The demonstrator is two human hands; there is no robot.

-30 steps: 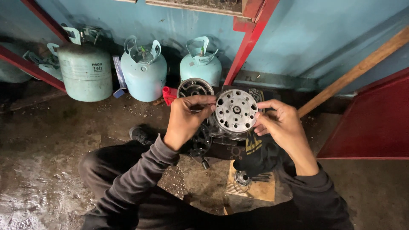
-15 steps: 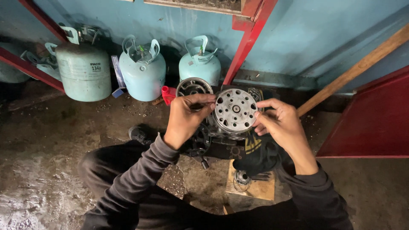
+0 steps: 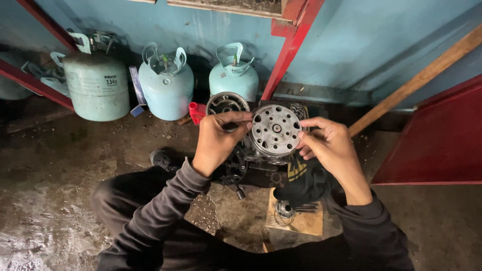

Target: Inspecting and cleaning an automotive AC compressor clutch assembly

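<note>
Left hand (image 3: 217, 143) and right hand (image 3: 329, 148) both grip opposite edges of a round, perforated metal compressor clutch plate (image 3: 275, 130), three pale refrigerant cylinders (image 3: 166, 83) standing behind.

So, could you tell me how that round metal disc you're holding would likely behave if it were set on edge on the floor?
The metal disc looks rigid and thick, so probably heavy for its size. Being round, it would likely roll or topple flat. The left hand and right hand grip opposite rims, suggesting it needs two-sided support.

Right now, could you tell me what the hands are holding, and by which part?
Both hands grip a round metal disc by its rim: left hand on its left edge, right hand on its right.
</note>
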